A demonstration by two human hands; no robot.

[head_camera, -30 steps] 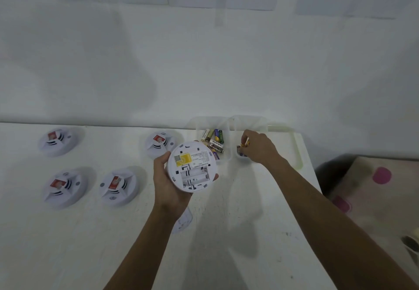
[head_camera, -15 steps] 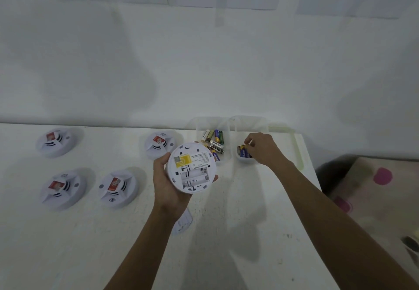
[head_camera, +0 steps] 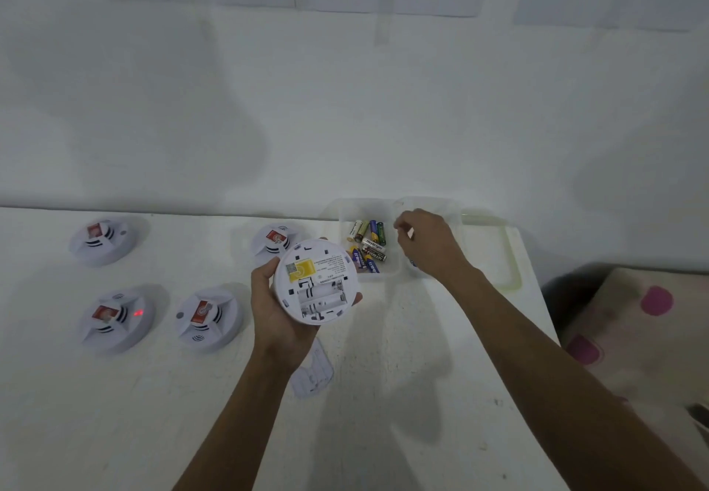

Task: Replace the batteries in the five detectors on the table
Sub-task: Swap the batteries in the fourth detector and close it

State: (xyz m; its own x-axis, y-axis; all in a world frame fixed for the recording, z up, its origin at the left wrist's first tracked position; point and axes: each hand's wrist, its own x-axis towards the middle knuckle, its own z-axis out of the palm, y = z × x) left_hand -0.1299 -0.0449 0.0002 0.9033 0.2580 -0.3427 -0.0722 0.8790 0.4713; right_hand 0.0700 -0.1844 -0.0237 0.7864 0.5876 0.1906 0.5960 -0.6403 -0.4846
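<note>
My left hand (head_camera: 276, 318) holds a white round detector (head_camera: 316, 283) with its back facing up, and the battery bay is uncovered and empty. Four more detectors lie face up on the table: far left (head_camera: 101, 241), front left (head_camera: 115, 319) with a red light lit, front middle (head_camera: 209, 316), and one behind my left hand (head_camera: 274, 239). Several batteries (head_camera: 370, 246) lie in a clear tub (head_camera: 337, 214). My right hand (head_camera: 429, 248) hovers over the neighbouring clear tub (head_camera: 441, 204), fingers curled by the divide between the tubs, with nothing visible in them.
A white battery cover (head_camera: 314, 371) lies on the table under my left forearm. A clear lid with a greenish rim (head_camera: 510, 252) sits right of the tubs, near the table's right edge. Beyond that edge is cloth with pink dots (head_camera: 644, 329). A wall stands directly behind the table.
My right hand held a battery over the right tub, lowered it in, then lifted and shifted left toward the tub of batteries. The detector in my left hand stayed put.
</note>
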